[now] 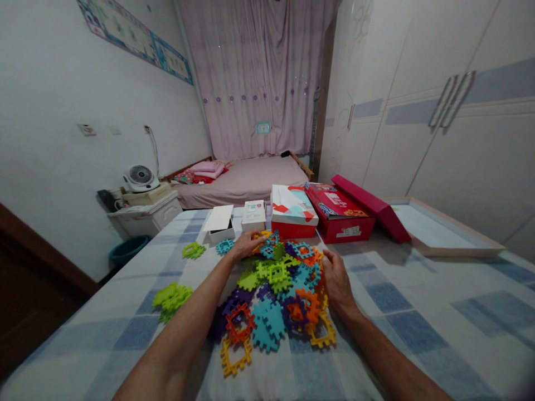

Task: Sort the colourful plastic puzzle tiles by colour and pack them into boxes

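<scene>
A heap of interlocking plastic building pieces [273, 273] lies on the checked cloth in front of me, in green, blue, orange, yellow and purple. My left hand [247, 245] reaches to the heap's far left edge, its fingers stretched out over a yellow piece [264, 239]. Against the right side rests my right hand [337, 278], fingers extended along orange pieces and partly hidden. Nearest me are a yellow square frame [236, 356] and blue pieces [268, 323]. Left of my left forearm sit a stack of green pieces [172, 299], a lone green piece [193, 250] and a blue piece [224, 247].
Beyond the heap stand a small white box [221, 235] with its lid raised, a closed white box [253, 216], a red-and-white box [295, 211] and a red box [346, 228]. A red lid [371, 206] leans there, beside a wood-framed board [455, 250].
</scene>
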A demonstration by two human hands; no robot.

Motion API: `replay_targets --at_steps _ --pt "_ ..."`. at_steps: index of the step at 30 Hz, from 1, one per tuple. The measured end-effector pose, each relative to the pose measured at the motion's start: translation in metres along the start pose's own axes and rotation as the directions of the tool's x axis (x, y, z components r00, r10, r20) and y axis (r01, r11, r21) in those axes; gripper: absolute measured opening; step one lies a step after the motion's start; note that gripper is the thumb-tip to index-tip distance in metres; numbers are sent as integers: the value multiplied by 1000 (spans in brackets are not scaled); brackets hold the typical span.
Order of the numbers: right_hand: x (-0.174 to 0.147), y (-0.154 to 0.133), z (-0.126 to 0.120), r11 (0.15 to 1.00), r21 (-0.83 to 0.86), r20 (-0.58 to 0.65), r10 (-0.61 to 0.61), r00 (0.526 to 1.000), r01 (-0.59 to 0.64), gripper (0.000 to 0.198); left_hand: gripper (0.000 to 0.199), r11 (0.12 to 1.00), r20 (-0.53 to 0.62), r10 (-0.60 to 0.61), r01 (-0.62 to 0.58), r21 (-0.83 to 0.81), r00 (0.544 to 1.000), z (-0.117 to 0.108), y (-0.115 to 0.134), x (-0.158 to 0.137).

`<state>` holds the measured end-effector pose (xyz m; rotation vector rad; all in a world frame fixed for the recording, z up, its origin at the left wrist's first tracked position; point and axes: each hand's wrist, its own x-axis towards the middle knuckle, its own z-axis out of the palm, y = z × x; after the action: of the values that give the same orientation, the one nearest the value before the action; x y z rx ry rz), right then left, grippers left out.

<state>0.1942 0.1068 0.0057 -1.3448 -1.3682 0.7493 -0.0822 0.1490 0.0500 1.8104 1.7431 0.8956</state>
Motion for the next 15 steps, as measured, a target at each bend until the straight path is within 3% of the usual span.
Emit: replay_targets --at_steps 5,10,15 --pt "0 -3 0 1000 18 15 -17 1000 16 40 48 996 49 37 -33 -77 998 6 24 -24" --pt "0 -4 0 1000 23 -23 -11 1000 12 42 34 970 43 200 -192 -148 979 35 66 -37" --pt "2 4 -2 998 60 -94 -7 996 13 43 45 900 97 437 -435 -40 894 65 119 -44"
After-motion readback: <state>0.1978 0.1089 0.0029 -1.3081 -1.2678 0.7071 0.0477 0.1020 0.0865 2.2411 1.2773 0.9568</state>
